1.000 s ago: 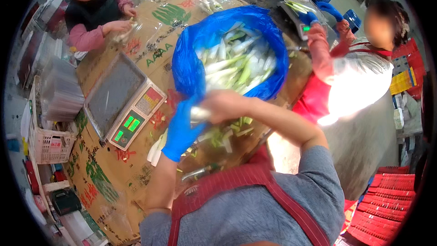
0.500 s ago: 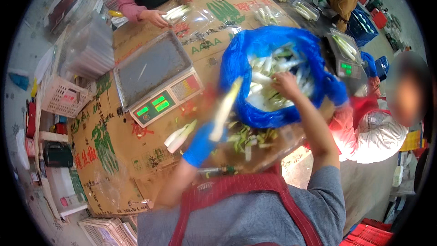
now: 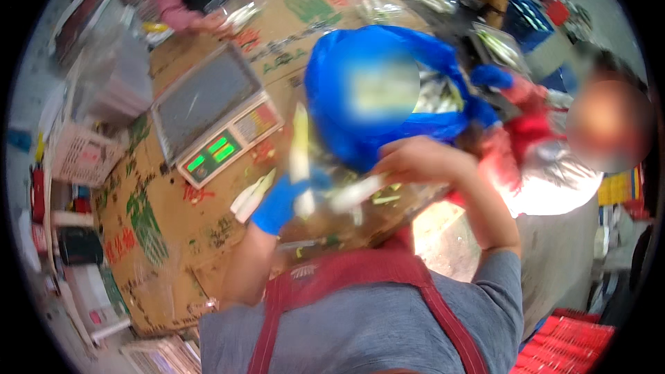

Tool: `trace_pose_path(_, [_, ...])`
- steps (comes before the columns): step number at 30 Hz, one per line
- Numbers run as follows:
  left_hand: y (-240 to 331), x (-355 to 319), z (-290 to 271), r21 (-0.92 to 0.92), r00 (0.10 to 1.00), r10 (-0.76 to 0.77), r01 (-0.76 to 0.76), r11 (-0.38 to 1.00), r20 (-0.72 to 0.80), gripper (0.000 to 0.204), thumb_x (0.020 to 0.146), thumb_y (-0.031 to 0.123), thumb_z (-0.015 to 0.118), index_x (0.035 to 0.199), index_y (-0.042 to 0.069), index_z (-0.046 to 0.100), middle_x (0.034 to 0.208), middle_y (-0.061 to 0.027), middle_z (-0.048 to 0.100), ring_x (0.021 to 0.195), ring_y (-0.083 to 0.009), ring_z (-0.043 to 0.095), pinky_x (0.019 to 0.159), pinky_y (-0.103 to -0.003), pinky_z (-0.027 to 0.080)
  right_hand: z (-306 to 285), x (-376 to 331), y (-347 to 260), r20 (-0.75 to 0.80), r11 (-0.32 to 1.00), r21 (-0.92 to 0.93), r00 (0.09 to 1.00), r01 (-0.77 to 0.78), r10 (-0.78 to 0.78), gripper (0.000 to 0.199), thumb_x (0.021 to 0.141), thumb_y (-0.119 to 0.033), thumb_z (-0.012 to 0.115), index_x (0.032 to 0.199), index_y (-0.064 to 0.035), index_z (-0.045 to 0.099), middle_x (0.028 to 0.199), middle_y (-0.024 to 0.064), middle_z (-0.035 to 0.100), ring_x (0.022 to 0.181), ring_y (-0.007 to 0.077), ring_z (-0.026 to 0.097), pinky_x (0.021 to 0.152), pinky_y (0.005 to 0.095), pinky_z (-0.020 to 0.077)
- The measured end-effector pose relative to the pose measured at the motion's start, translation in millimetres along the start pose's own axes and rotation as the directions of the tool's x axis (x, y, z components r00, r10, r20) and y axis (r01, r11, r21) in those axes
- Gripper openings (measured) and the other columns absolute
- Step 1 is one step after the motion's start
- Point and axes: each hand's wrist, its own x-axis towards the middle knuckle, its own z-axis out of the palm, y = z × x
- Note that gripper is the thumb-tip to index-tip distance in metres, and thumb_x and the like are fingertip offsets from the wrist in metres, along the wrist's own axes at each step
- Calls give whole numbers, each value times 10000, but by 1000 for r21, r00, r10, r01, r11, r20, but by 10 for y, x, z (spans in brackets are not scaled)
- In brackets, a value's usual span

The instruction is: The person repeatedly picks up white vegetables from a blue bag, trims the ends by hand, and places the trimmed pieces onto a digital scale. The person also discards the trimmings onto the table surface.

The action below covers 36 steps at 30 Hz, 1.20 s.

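My left hand point(image 3: 278, 202), in a blue glove, grips a water bamboo shoot point(image 3: 299, 142), pale white with a yellow-green tip pointing away from me. In my bare right hand point(image 3: 419, 159), just in front of the bag, is a second white shoot point(image 3: 357, 192), smeared by motion and angled toward my left hand. A blue plastic bag point(image 3: 332, 131) stands open beyond my hands with many shoots inside; part of its contents is blurred out. Left of my gloved hand, two loose shoots point(image 3: 253, 195) lie on the cardboard.
A digital scale point(image 3: 208, 107) sits on the cardboard-covered table point(image 3: 187, 221) to the left. Behind it is a white plastic crate point(image 3: 90, 149) with stacked clear trays point(image 3: 114, 76). A co-worker's blue-gloved hand point(image 3: 492, 76) is right of the bag; another person handles packed shoots point(image 3: 242, 15) at the far left.
My right hand has come out of the bag toward me, now with a shoot in it. The left hand still holds its shoot, now more upright. The whole view has shifted slightly.
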Motion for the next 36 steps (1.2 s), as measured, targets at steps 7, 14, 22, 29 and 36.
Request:
trace_pose_path(7, [-448, -305, 154, -226, 950, -272, 302, 926, 155, 759, 814, 304, 685, 1440, 3, 380, 1294, -204, 567, 1156, -331, 601, 1007, -456, 478, 615, 579, -57, 3, 923, -205, 944, 324, -331, 153, 858, -233, 627, 930, -110, 684, 1011, 89, 670, 923, 318, 635, 815, 426, 490])
trace_pose_path(14, [-579, -432, -47, -519, 993, -79, 110, 847, 83, 921, 745, 284, 727, 1498, 26, 264, 1271, -183, 548, 1140, -334, 586, 1010, -502, 469, 391, 458, 1464, -725, 918, 184, 582, -352, 368, 217, 876, -151, 607, 1067, -131, 709, 978, 118, 668, 987, 339, 613, 846, 433, 496])
trace_pose_path(22, [-583, -436, -156, -466, 999, 9, 9, 885, 36, 921, 788, 329, 715, 1519, 71, 217, 1328, -170, 508, 1186, -351, 561, 1016, -584, 444, 409, 228, 1943, -334, 699, -417, 814, -580, 476, 333, 856, -189, 603, 1172, -277, 659, 1163, 57, 598, 1024, 354, 597, 829, 438, 525])
trace_pose_path(29, [-360, -274, -60, -223, 981, 60, -101, 970, -183, 841, 890, 536, 553, 1527, 85, 238, 1358, -172, 496, 1242, -350, 514, 1046, -553, 419, -106, 44, 1959, -731, 860, 332, 471, -387, 494, 299, 944, -271, 580, 1220, -156, 590, 1047, 44, 627, 922, 209, 606, 713, 346, 501])
trace_pose_path(36, [-418, -145, -92, -545, 967, 2, -145, 826, -256, 798, 838, 434, 559, 1506, 79, 307, 1432, -188, 459, 1288, -354, 479, 1124, -490, 346, -343, 274, 467, -436, 699, 714, 767, -23, 471, 333, 993, -298, 535, 1233, -68, 560, 988, 12, 602, 860, 87, 559, 648, 245, 473])
